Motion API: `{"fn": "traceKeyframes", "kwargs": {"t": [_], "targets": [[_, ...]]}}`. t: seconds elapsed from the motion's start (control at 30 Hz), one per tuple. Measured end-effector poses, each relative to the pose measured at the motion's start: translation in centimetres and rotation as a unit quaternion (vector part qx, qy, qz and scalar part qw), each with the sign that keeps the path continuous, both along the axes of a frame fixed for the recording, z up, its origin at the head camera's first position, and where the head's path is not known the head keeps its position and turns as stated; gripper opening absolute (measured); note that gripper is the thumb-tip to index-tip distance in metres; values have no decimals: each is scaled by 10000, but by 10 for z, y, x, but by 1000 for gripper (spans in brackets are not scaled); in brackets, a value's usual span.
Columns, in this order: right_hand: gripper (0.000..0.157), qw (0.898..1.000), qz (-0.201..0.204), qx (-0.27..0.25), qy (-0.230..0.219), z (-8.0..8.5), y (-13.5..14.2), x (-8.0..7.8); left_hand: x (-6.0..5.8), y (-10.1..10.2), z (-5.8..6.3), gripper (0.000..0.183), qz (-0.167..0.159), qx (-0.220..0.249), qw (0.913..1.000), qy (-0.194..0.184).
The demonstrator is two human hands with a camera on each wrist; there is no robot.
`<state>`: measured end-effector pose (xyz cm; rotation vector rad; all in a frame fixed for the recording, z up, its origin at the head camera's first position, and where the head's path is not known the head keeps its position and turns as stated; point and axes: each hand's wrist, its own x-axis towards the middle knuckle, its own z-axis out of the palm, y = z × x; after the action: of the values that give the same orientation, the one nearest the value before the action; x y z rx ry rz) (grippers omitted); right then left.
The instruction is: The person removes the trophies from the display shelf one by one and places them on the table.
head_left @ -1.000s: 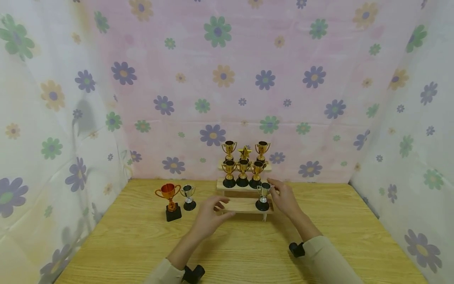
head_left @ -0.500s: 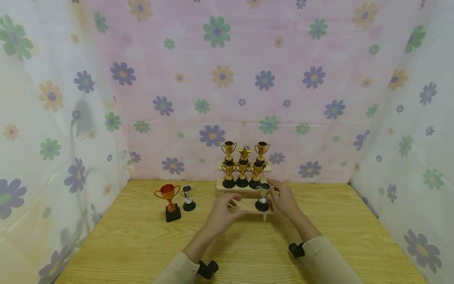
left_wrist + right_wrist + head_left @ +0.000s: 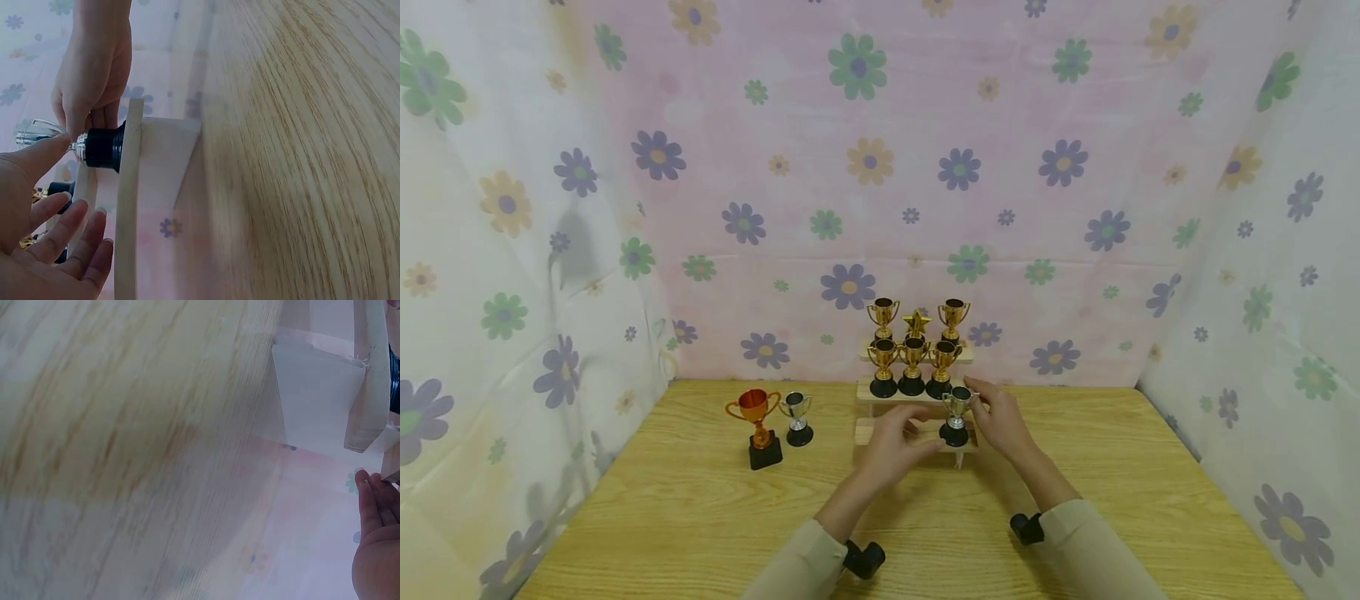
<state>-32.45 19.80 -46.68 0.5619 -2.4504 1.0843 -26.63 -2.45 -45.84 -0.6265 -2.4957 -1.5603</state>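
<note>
The silver trophy (image 3: pixel 956 425) stands upright at the right end of the tiered stand (image 3: pixel 867 391)'s bottom step (image 3: pixel 864 437). The left hand (image 3: pixel 891 451)'s grip is loosely open; the right hand (image 3: pixel 1004 422)'s I can't tell. Looks like positioning; next calls for gentle squaring-up.

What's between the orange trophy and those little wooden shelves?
In the head view, a small silver trophy stands beside the orange trophy; from there to the wooden shelves, the tabletop is bare.

Long beige sleeves (image 3: pixel 1097 548), black wrist cameras (image 3: pixel 867 561) — stubby, rounded
</note>
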Motion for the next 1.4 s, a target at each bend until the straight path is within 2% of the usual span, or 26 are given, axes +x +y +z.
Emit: {"fn": "traceKeyframes", "kwargs": {"t": [0.4,0.7,1.07,1.4], "targets": [[36,9999,-35,-23,-113,-1,1,0,-8,16,-4,40,-115,179,9996,-163],[37,9997,10,-57,-229,-1,2,1,-12,23,-7,38,24,-21,9999,-134],[37,9998,50,-76,-168,-1,2,1,-16,32,-12,35,457,-504,9977,-54],[37,9997,-12,-113,-230,-2,1,1,-18,39,-14,34,865,-997,9905,376]]}}
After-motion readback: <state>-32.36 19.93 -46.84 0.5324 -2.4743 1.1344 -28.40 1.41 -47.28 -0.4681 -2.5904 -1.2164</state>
